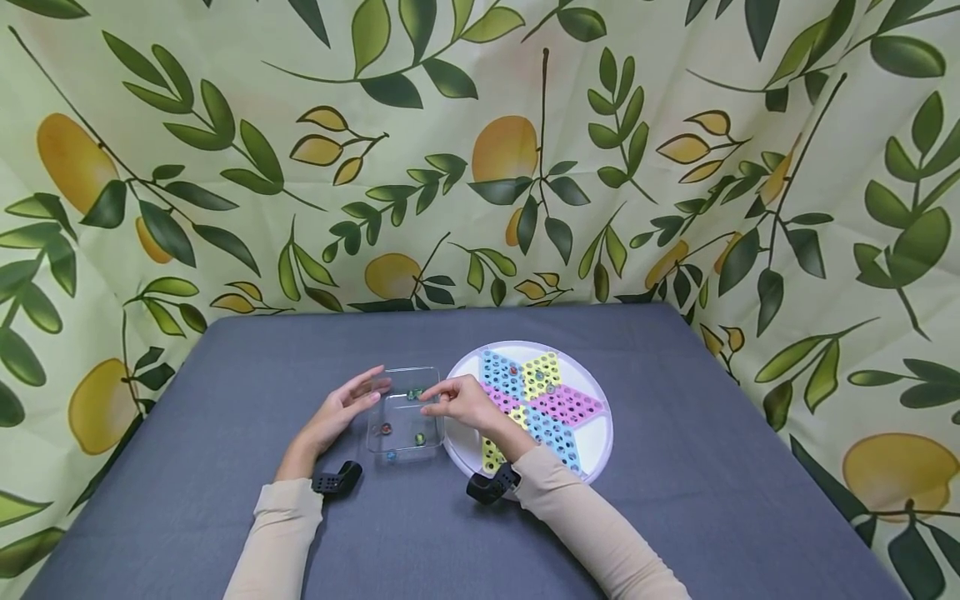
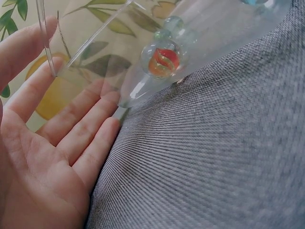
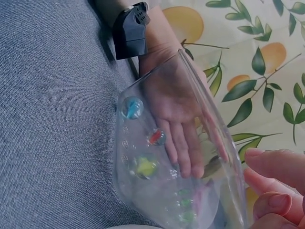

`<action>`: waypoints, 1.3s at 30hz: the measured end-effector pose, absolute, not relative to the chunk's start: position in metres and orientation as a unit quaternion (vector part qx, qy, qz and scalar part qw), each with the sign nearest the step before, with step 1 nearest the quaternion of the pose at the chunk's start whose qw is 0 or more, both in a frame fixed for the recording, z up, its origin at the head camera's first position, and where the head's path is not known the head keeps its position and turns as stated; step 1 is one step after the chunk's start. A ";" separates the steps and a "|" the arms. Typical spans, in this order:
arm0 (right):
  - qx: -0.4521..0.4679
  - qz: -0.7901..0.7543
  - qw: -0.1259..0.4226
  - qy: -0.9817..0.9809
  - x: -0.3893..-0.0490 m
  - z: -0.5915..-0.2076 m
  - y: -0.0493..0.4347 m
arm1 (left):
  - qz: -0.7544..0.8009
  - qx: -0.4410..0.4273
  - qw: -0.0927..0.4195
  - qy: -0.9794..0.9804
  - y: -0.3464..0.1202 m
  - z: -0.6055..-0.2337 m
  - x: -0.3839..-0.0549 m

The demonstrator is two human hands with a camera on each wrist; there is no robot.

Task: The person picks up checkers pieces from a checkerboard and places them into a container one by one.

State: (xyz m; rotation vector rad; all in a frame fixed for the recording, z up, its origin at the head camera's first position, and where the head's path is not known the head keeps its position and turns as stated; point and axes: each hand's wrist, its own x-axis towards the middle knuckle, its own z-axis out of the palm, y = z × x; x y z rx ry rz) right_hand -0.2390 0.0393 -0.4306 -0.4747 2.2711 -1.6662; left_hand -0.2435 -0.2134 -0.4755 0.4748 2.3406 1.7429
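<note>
A clear plastic box stands on the table with several glass marbles in it. Among them are a red marble, a blue marble, a yellow-green marble and green ones toward the far end. My left hand rests at the box's left side, its fingers straight and spread along the clear wall. Over the right rim reaches my right hand, thumb and index finger extended and apart, the other fingers bent. Nothing shows between its fingertips.
A round white game board with a star of blue, yellow and pink perforated sections lies right of the box, partly under the right forearm. A few marbles sit in its far holes. Grey cloth covers the table; a leaf-patterned curtain hangs behind.
</note>
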 end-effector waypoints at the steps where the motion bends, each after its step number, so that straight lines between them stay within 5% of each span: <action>1: -0.165 -0.578 0.143 0.787 -0.239 -0.430 0.040 | 0.589 0.160 0.093 0.787 -0.213 -0.475 -0.243; 39: -0.130 -0.562 0.087 0.812 -0.242 -0.415 0.088 | 0.605 0.172 0.089 0.772 -0.214 -0.478 -0.244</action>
